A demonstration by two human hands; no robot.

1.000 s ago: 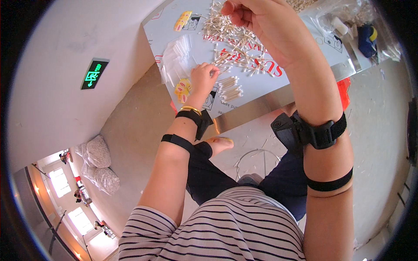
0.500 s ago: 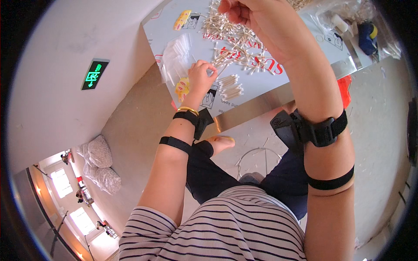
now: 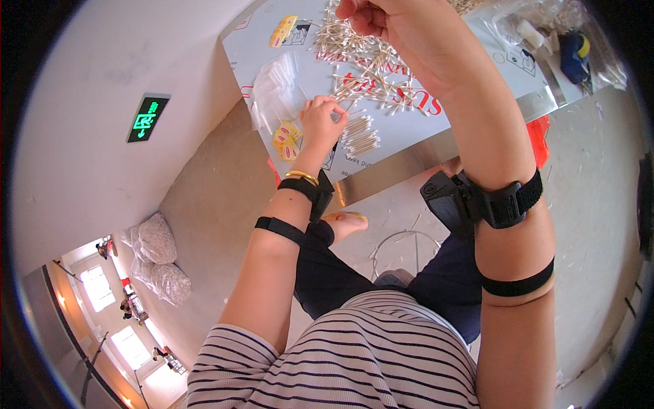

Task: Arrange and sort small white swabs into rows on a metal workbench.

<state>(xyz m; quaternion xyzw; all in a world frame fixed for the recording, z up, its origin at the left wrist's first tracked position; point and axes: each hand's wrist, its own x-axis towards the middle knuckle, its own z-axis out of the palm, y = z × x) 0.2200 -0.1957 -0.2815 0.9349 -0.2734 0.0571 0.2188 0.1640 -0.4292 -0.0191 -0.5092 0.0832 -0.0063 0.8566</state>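
My left hand (image 3: 323, 120) is low over the table with its fingers closed and fingertips pinched. Whatever it may hold is too small to tell. Right beside it lies a neat row of cotton swabs (image 3: 361, 133). My right hand (image 3: 373, 18) hangs over the far part of the table, fingers curled together; the top edge of the picture cuts it off, and anything in its grip is hidden. Under and beside it spreads a loose heap of cotton swabs (image 3: 346, 45). Left of my left hand are clear plastic sleeves (image 3: 274, 85) and yellow printed cards (image 3: 287, 140).
The metal-edged table (image 3: 402, 163) carries another yellow card stack (image 3: 283, 31) at the far left. A clear plastic bag (image 3: 606, 58) and a dark blue object (image 3: 574, 60) sit at the right. Stuffed sacks (image 3: 155, 238) stand on the floor, and a wire ring (image 3: 407, 235) lies below.
My left hand has shifted slightly right, closer to the row of swabs, and its wrist has turned a little. The right hand has moved only slightly to the left.
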